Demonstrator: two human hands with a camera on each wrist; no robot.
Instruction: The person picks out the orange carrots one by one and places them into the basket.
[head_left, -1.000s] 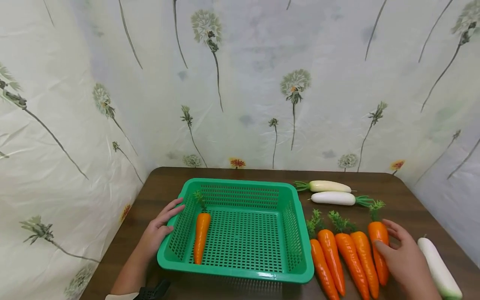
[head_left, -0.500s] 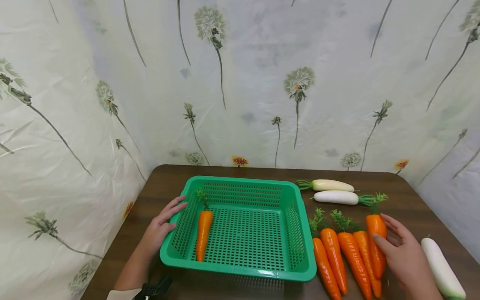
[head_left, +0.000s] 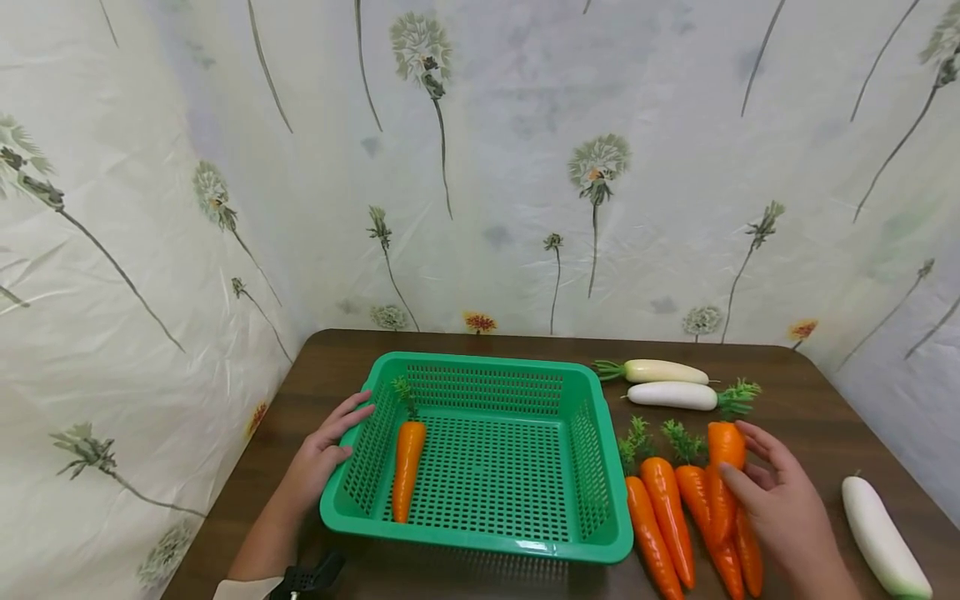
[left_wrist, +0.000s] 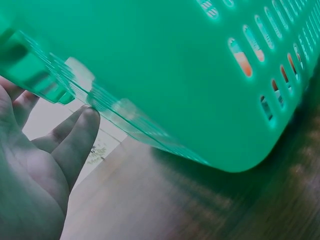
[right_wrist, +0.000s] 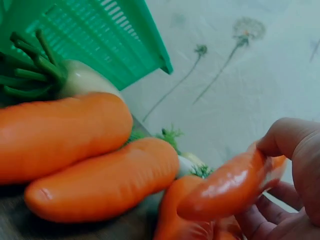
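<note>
The held carrot (head_left: 724, 467), in the head view, is in your right hand (head_left: 783, 500), its leafy top pointing away from you and its narrow tip toward you. Your thumb and fingers are clamped on its thicker part, reaching in from its right. It overlaps two of the loose carrots (head_left: 670, 512); you cannot tell whether it touches them. The green basket (head_left: 555, 550) lies to its left, beyond that row. Your left hand (head_left: 318, 458) is well apart, at the basket's far side, so your right is nearer the carrot.

In the left wrist view, your fingers are stretched out, slightly apart, touching the basket at its rim.

In the right wrist view, your thumb is above and fingers below, pinching the carrot; its tip points left and down, away from your palm.
</note>
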